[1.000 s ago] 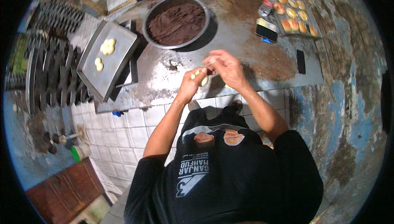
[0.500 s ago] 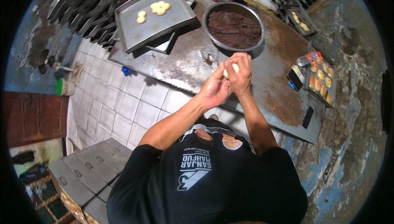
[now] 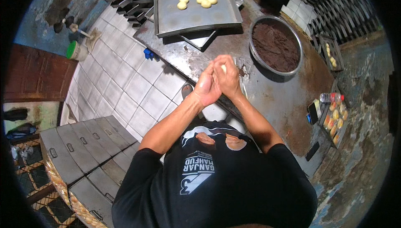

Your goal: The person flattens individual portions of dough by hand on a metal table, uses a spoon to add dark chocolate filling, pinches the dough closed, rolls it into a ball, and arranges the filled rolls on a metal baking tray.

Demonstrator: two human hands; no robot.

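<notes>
My left hand [image 3: 206,84] and my right hand [image 3: 228,77] are cupped together above the near edge of the metal table [image 3: 273,105], closed around a pale dough piece [image 3: 223,68], mostly hidden by the fingers. Beyond them, a metal tray [image 3: 196,21] rests on another tray, carrying small pale dough balls [image 3: 205,0] in two clusters. To the right of it sits a steel bowl [image 3: 275,48] of dark brown crumbly filling.
At the right are a tray of baked buns [image 3: 336,117], a plastic bottle [image 3: 331,98], phones [image 3: 313,114] and a tray of dough [image 3: 330,54]. Stacked dark trays [image 3: 338,11] stand behind. Metal boxes [image 3: 87,144] and a green-lidded bucket [image 3: 75,50] are on the left.
My hands have closed together around the dough, covering more of it. The view has swung leftward, so the trays, bowl and buns appear shifted to the right, and the metal boxes show at lower left.
</notes>
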